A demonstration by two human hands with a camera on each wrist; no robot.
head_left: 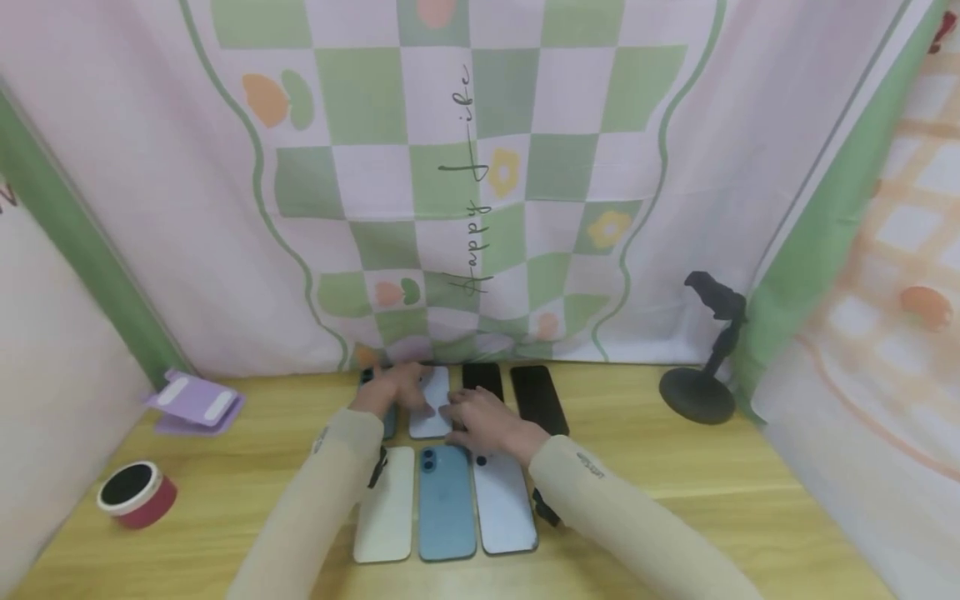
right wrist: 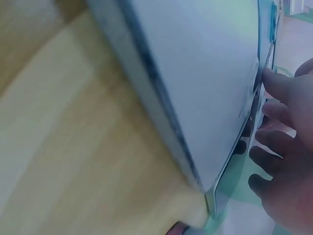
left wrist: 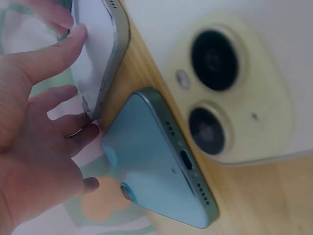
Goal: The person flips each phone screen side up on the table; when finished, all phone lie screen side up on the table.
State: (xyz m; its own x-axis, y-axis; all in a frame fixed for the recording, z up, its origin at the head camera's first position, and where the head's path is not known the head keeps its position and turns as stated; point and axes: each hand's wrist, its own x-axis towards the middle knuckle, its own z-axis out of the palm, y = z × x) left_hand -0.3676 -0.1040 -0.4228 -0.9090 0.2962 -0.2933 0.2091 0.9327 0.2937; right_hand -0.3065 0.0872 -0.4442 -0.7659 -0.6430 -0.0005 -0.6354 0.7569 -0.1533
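Several phones lie in two rows on the wooden table. My left hand (head_left: 393, 390) reaches over the teal phone (left wrist: 156, 161) in the back row. Its thumb (left wrist: 68, 46) touches the white phone (head_left: 429, 421) beside it, and its other fingers spread near that phone's far end. From the right, my right hand (head_left: 487, 422) stretches across a black phone (head_left: 482, 377), fingertips at the white phone's right side. Another black phone (head_left: 538, 398) lies farther right. In front are a cream phone (head_left: 385, 512), a blue phone (head_left: 447, 508) and a pale phone (head_left: 506, 512).
A lilac folding stand (head_left: 197, 404) and a round red-and-white container with a dark top (head_left: 137, 493) are at left. At right stands a black stand with a round base (head_left: 697, 396). A checkered curtain (head_left: 465, 183) hangs behind the table's back edge.
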